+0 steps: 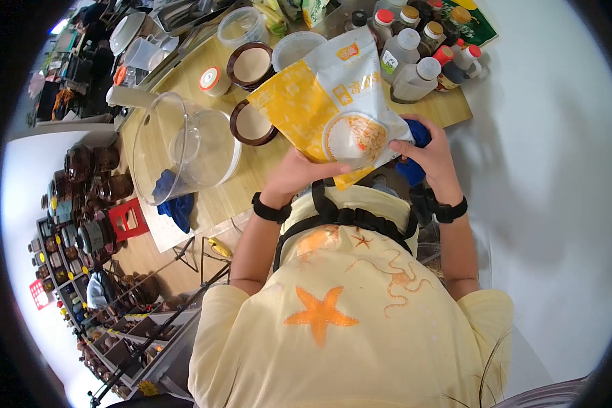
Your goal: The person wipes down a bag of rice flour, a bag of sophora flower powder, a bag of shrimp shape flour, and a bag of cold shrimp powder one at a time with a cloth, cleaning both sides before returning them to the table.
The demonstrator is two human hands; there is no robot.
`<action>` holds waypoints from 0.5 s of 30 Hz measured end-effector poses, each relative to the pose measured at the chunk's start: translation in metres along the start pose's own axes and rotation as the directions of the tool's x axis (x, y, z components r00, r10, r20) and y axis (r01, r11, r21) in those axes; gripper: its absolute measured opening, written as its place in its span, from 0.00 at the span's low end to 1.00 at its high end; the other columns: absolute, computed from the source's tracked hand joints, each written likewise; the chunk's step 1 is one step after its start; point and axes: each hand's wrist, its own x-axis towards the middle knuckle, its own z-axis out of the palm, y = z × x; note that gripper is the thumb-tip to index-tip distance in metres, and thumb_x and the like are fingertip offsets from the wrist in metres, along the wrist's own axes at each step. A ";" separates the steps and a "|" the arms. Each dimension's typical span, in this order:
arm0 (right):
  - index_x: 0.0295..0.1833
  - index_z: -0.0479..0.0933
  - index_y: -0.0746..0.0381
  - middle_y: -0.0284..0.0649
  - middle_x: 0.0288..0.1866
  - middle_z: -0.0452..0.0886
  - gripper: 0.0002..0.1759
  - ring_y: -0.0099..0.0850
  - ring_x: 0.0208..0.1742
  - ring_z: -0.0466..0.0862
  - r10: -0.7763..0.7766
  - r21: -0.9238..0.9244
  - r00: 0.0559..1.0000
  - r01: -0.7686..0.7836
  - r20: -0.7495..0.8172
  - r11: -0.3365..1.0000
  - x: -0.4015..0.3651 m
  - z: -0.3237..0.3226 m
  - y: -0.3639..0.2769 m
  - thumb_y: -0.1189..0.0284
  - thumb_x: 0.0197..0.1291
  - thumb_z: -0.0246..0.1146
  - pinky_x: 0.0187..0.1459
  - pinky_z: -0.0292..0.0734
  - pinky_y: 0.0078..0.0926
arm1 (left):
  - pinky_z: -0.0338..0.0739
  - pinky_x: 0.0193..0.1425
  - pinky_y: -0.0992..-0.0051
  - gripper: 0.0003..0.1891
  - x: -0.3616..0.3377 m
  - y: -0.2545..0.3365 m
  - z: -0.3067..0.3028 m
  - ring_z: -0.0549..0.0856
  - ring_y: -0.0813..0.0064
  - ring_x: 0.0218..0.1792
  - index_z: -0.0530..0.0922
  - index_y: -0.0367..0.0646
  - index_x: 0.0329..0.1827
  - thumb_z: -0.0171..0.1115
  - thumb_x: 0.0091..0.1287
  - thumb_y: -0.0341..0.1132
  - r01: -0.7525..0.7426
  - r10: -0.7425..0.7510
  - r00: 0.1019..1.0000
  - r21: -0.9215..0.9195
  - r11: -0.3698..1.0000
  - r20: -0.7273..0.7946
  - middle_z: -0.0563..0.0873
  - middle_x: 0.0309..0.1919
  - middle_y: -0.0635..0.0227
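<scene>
Both my hands hold a yellow and white food bag, printed with a bowl of food, tilted in front of me over the table's near edge. My left hand grips its lower left edge, thumb across the front and fingers behind. My right hand pinches the lower right corner, thumb on the front face. A dark blue cloth shows beside and behind my right hand. Brown-rimmed bowls stand just left of the bag.
A large clear container sits at the table's left, with another blue cloth at the edge. Several seasoning bottles crowd the back right. Plastic tubs and a small orange-rimmed lidded cup are farther back. A red stool stands on the floor.
</scene>
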 end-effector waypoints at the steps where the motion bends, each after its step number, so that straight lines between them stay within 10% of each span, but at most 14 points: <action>1: 0.47 0.77 0.64 0.30 0.33 0.79 0.25 0.16 0.34 0.75 -0.011 -0.017 1.000 0.011 -0.021 1.000 -0.001 0.002 -0.001 0.68 0.43 0.75 0.35 0.72 0.14 | 0.74 0.56 0.74 0.33 0.001 0.003 0.003 0.77 0.77 0.53 0.66 0.38 0.62 0.71 0.53 0.28 0.002 -0.001 1.000 0.027 1.000 -0.025 0.77 0.54 0.68; 15: 0.52 0.74 0.64 0.32 0.38 0.79 0.20 0.16 0.37 0.75 0.060 0.020 0.998 -0.059 -0.032 0.998 0.003 0.008 0.003 0.64 0.59 0.64 0.38 0.70 0.14 | 0.76 0.53 0.74 0.26 0.005 -0.008 0.003 0.79 0.75 0.49 0.70 0.37 0.57 0.68 0.54 0.24 -0.119 0.086 0.972 -0.141 0.983 -0.219 0.79 0.49 0.67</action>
